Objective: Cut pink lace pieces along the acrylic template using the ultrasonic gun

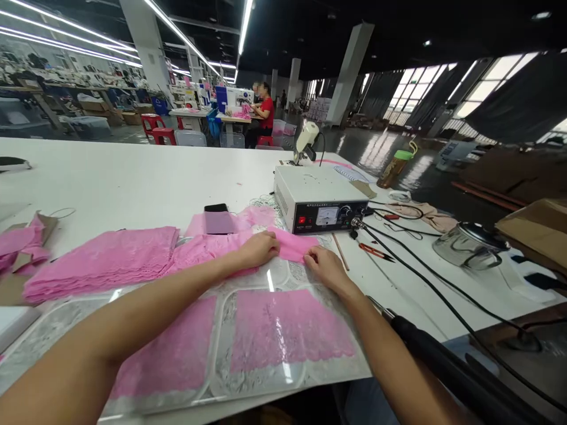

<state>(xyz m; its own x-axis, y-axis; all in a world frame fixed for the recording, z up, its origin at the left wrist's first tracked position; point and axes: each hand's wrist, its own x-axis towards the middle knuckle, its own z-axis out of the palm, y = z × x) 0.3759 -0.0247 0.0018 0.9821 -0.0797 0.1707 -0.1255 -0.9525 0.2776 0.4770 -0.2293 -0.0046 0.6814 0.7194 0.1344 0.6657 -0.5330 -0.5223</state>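
Observation:
My left hand (259,249) is closed on one end of a piece of pink fabric (293,245), and my right hand (326,267) pinches its other end. Between them the fabric lies stretched and fairly smooth, just in front of a white-topped control box (319,189). Below both hands, a clear plastic template (224,336) covers the near side of the table, with pink lace pieces (287,330) showing flat under it. Left of my left hand, more crumpled pink fabric (199,251) runs up against a neat stack of pink lace pieces (119,257).
A dark phone (216,208) lies behind the fabric. To the right are orange-handled thread snips (375,252), black cables (425,274), a glass pot (467,245) and a capped bottle (396,167). A black-handled tool (411,333) lies by my right forearm. Farther off, a person in red (266,112) sits at a machine.

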